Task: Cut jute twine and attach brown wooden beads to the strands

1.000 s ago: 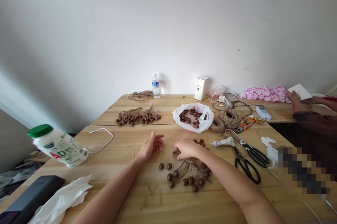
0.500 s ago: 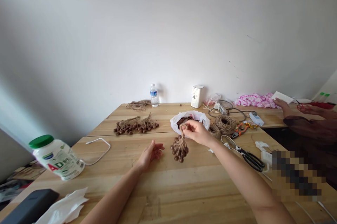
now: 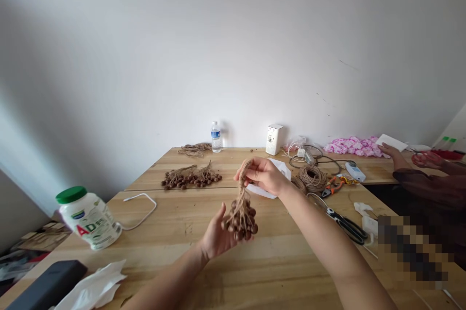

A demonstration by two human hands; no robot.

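My right hand (image 3: 264,174) is raised over the wooden table (image 3: 276,261) and pinches the knotted top of a twine bunch (image 3: 241,213) with several brown nuts hanging from its strings. My left hand (image 3: 217,237) is lifted beneath it, palm up, cupping the hanging nuts from the left. Behind my right hand lies a white plastic bag (image 3: 282,170), mostly hidden.
More nut-and-twine bunches (image 3: 191,177) lie at the far left, loose twine (image 3: 195,149) by a water bottle (image 3: 216,136). Twine coils (image 3: 312,178), pliers (image 3: 333,184), scissors (image 3: 347,225) sit right. A white jar (image 3: 89,216), tissue (image 3: 91,288) and dark case (image 3: 45,288) lie left. Another person's hands (image 3: 395,154) work far right.
My right hand gathered the nut bunch off the table and lifted it up. My left hand rose from the table to cup the hanging nuts.
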